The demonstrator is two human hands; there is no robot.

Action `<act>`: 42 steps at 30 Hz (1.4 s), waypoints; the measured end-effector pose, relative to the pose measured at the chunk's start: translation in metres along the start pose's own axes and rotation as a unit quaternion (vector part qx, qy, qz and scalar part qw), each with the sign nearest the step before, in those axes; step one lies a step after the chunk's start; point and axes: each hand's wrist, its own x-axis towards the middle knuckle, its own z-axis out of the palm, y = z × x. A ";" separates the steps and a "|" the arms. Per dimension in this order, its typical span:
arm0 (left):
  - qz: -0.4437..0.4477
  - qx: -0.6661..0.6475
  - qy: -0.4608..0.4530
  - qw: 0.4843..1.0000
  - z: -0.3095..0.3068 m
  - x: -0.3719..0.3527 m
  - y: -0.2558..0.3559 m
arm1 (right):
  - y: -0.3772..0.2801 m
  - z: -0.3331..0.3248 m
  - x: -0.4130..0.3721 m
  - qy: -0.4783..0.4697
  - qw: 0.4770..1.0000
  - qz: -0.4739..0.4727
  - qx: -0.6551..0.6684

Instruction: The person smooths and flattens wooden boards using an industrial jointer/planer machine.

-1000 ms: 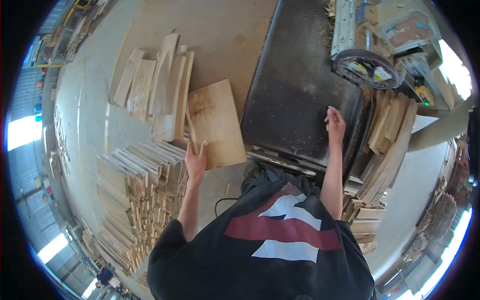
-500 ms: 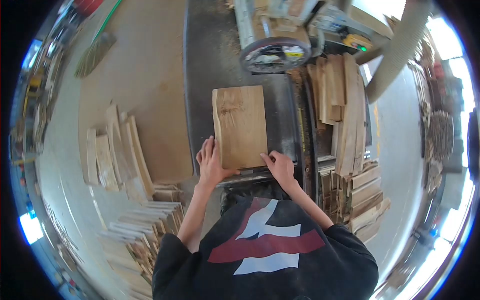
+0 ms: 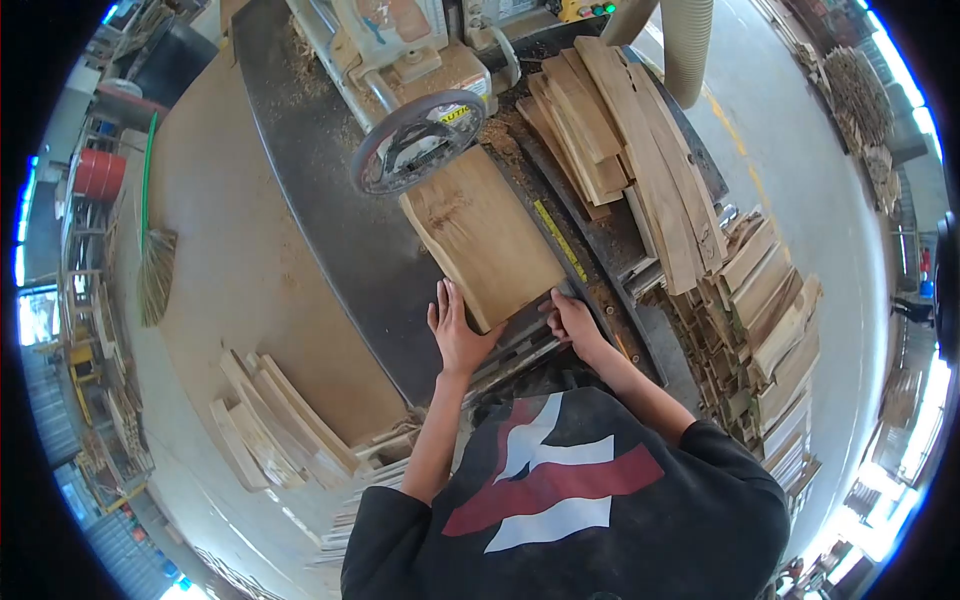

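A wooden board [image 3: 490, 240] with a wavy left edge and a dark knot lies flat on a dark metal machine table [image 3: 345, 260]. Its far end reaches under the rim of a handwheel [image 3: 480, 106]. At the board's near left corner is my left hand [image 3: 462, 332], its fingers stretched out against the left side and its thumb along the near end. My right hand [image 3: 575, 322] is closed at the near right corner, the index finger and thumb on the board's edge. The undersides of the fingers are hidden.
Beyond the handwheel stands the machine body [image 3: 410, 50], with sawdust around it. Long planks [image 3: 640, 140] are stacked on the right, above more piled offcuts [image 3: 770, 300]. Several wood strips [image 3: 270, 420] lie on the brown sheet at left, near a broom [image 3: 157, 275]. A ribbed hose [image 3: 688, 50] hangs at upper right.
The view has turned, so the table now slants. The board has moved forward, its far end now at the handwheel. Both hands have stayed at its near corners.
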 end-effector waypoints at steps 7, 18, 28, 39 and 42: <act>0.009 -0.011 0.023 1.000 -0.010 0.032 -0.011 | -0.040 0.035 0.029 0.057 0.994 -0.082 -0.053; 0.039 -0.025 0.073 0.996 -0.028 0.108 -0.049 | -0.089 0.079 0.081 0.024 0.997 -0.064 0.025; -0.005 -0.033 0.176 0.984 -0.023 0.166 -0.077 | -0.138 0.148 0.142 0.120 0.980 -0.155 0.039; 0.007 -0.112 0.186 0.976 -0.034 0.111 -0.085 | -0.187 0.148 0.192 -0.070 0.978 -0.196 -0.032; 0.010 -0.139 0.165 0.977 -0.057 0.061 -0.103 | -0.183 0.140 0.140 -0.152 0.962 -0.198 -0.109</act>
